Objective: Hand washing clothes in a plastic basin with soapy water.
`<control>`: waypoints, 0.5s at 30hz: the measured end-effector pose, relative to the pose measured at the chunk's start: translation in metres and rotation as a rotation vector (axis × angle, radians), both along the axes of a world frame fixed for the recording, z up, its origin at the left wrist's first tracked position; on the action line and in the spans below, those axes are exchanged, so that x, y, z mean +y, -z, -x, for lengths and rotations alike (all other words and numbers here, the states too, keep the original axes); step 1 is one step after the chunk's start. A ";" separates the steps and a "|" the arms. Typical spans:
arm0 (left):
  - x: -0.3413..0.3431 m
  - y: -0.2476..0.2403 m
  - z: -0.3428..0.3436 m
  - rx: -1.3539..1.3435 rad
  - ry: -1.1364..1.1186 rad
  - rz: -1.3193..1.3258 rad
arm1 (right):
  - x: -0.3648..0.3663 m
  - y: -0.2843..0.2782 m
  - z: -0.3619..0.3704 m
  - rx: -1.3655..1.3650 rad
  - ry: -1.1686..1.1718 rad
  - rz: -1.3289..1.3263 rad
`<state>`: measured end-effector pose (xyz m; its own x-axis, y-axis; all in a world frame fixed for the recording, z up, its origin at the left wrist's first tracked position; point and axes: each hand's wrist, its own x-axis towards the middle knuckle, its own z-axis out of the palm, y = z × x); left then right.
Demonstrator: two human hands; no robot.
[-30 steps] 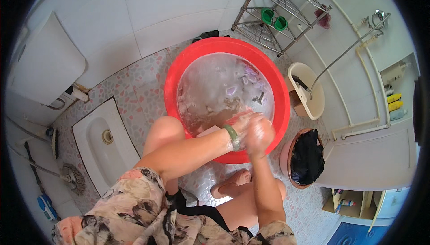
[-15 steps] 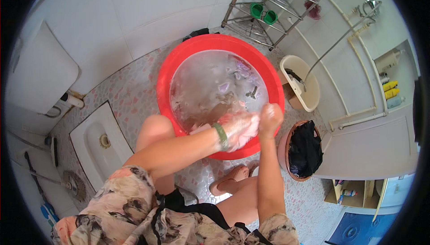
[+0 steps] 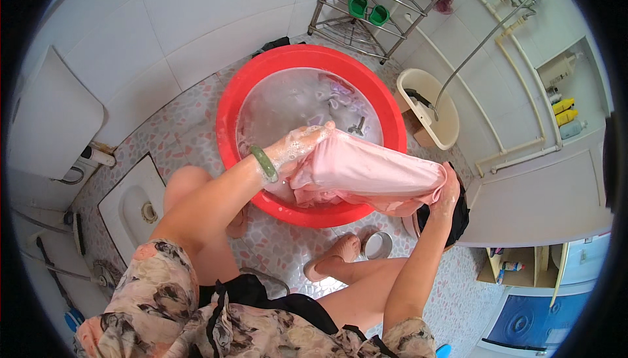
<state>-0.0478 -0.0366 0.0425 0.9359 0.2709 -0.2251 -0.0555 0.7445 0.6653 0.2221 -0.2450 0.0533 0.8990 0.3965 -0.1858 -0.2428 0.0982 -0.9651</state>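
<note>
Between my two hands a wet pink garment point(image 3: 373, 168) is stretched out over the near right rim of a red basin point(image 3: 229, 106). My left hand point(image 3: 297, 145), soapy and with a green bangle point(image 3: 263, 163) at the wrist, grips its upper left edge. My right hand point(image 3: 448, 191) is closed on its right end, beyond the basin's rim and above a bucket of dark cloth. The garment's lower left part hangs bunched toward the water. Cloudy, sudsy water point(image 3: 275, 106) fills the basin, and purple-patterned cloth point(image 3: 337, 93) floats at its far right.
A cream tub point(image 3: 451, 122) stands right of the basin under a shower hose. Black cloth point(image 3: 463, 217) shows in the bucket. Behind is a metal corner rack point(image 3: 353, 27) with green cups. A squat toilet point(image 3: 124, 207) lies at left; a small metal bowl point(image 3: 377, 245) sits near my foot.
My hands have moved apart, the left one to the left and the right one far to the right. The pink garment, bunched before, is now spread between them.
</note>
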 end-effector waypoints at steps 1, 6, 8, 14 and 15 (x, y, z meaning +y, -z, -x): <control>0.002 0.000 -0.001 0.032 -0.017 -0.022 | -0.003 -0.001 0.000 0.043 -0.025 0.003; -0.001 -0.019 0.004 0.051 -0.046 -0.108 | -0.014 0.003 -0.011 0.172 -0.089 -0.007; 0.000 -0.012 0.001 0.028 -0.046 -0.095 | -0.015 0.004 -0.013 0.144 -0.088 -0.004; 0.001 -0.011 -0.007 0.103 0.080 0.022 | -0.001 -0.010 0.019 0.085 -0.123 0.065; 0.001 -0.002 -0.010 0.097 0.106 0.013 | 0.008 -0.017 0.042 -0.045 -0.219 0.091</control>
<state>-0.0376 -0.0355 0.0440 0.9329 0.1681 -0.3186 0.0878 0.7516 0.6537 0.1798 -0.2368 0.0707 0.8017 0.5662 -0.1916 -0.2057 -0.0396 -0.9778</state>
